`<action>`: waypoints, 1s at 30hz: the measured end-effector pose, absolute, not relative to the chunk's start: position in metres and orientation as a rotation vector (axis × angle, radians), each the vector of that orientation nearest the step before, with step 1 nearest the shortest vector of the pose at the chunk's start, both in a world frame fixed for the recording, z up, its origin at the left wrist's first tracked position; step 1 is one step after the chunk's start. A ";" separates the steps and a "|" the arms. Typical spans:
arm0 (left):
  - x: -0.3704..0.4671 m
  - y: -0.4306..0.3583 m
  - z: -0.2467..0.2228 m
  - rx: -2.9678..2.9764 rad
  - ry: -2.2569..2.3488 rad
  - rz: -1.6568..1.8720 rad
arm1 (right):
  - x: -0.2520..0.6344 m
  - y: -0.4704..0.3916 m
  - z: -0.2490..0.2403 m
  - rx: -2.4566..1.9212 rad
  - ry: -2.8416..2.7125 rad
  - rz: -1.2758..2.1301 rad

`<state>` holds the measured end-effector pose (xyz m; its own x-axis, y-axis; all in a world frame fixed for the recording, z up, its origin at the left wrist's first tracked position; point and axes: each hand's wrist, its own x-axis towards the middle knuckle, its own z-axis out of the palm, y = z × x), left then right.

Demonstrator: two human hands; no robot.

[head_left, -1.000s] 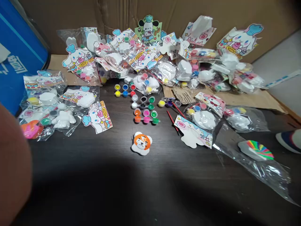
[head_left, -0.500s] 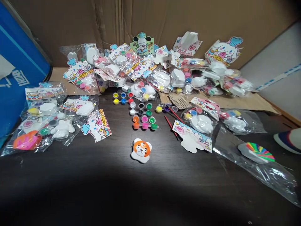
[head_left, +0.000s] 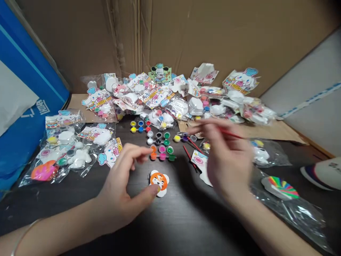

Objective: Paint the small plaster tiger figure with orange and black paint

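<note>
My left hand reaches in with fingers apart, its thumb tip over the lower edge of a small white bear-shaped plaster figure with an orange-painted face; whether it touches cannot be made out. Blurred by motion, my right hand is closed on a slim red paintbrush, raised over the right side of the table. Between and beyond the hands sit open paint pots in strips: orange, pink and green, white, black and green, and yellow, blue and red.
Two red paintbrushes lie beside a printed card, partly behind my right hand. Bagged plaster kits are heaped at the back against cardboard. A rainbow-painted piece rests on clear plastic at right, near a white cup.
Both hands have come into view, the right one with a red paintbrush. The camera view has tilted up, so the table things appear lower in the frame.
</note>
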<state>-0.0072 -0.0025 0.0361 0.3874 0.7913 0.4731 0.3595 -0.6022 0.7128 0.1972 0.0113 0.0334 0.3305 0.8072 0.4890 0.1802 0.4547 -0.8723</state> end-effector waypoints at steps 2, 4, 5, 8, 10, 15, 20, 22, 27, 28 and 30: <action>-0.004 -0.007 0.022 2.222 1.045 0.909 | 0.192 0.021 0.024 -1.077 -1.265 0.566; -0.001 -0.007 0.012 2.266 1.065 0.727 | 0.188 0.030 0.012 -1.139 -1.337 0.596; 0.000 -0.006 0.010 2.275 1.078 0.653 | 0.186 0.034 0.006 -1.164 -1.351 0.592; 0.001 -0.002 0.011 2.270 1.125 0.465 | 0.184 0.043 -0.005 -1.209 -1.365 0.563; 0.001 0.000 0.014 2.269 1.138 0.383 | 0.184 0.047 -0.009 -1.230 -1.387 0.536; 0.000 0.001 0.011 2.305 1.126 0.399 | 0.185 0.051 -0.014 -1.303 -1.433 0.470; 0.001 0.002 0.008 2.281 1.129 0.404 | 0.187 0.053 -0.017 -1.330 -1.496 0.432; 0.001 0.002 0.008 2.266 1.134 0.398 | 0.187 0.054 -0.017 -1.339 -1.506 0.432; 0.001 0.004 0.009 2.262 1.154 0.427 | 0.186 0.052 -0.016 -1.352 -1.519 0.440; 0.001 0.005 0.009 2.266 1.154 0.433 | 0.186 0.052 -0.016 -1.355 -1.520 0.440; 0.001 0.006 0.008 2.280 1.153 0.450 | 0.186 0.053 -0.016 -1.357 -1.519 0.442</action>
<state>0.0008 0.0056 0.0077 0.5781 0.8143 0.0512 0.6339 -0.4878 0.6002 0.1865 0.0528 -0.0164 0.1405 0.8925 0.4286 0.5228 0.3008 -0.7976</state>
